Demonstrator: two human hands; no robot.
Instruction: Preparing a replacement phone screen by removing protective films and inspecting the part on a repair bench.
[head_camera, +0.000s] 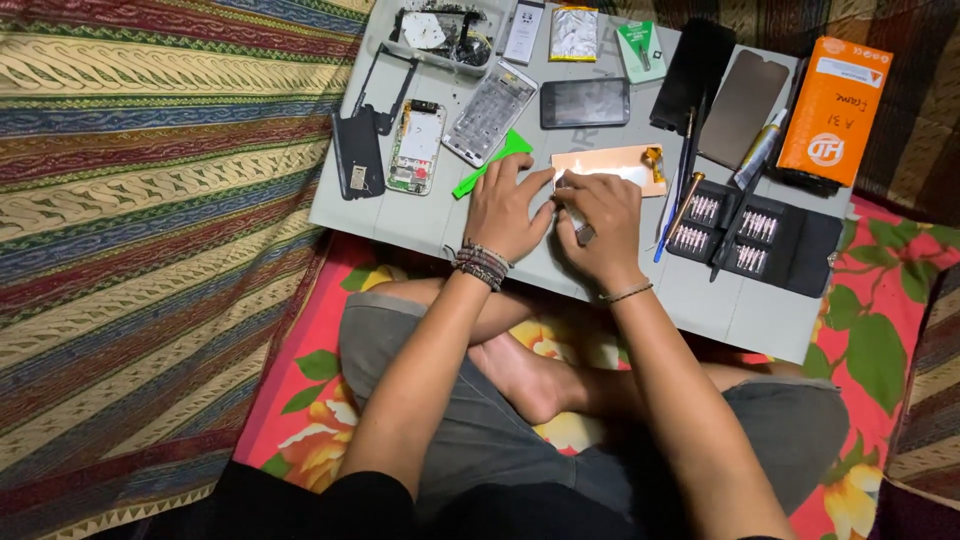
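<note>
The grey work mat (400, 225) is lying across the person's lap, crowded with parts. At its centre the copper-coloured phone panel (610, 165) is sitting under both hands. The left hand (505, 210) is pressing flat beside it, fingers spread; the right hand (598, 225) is pinching something small I cannot identify. A slip could be scattering the bit set (725, 235), just right of the panel.

Orange box (835, 110) far right (dark phone screen (585, 103) mid-table)
</note>
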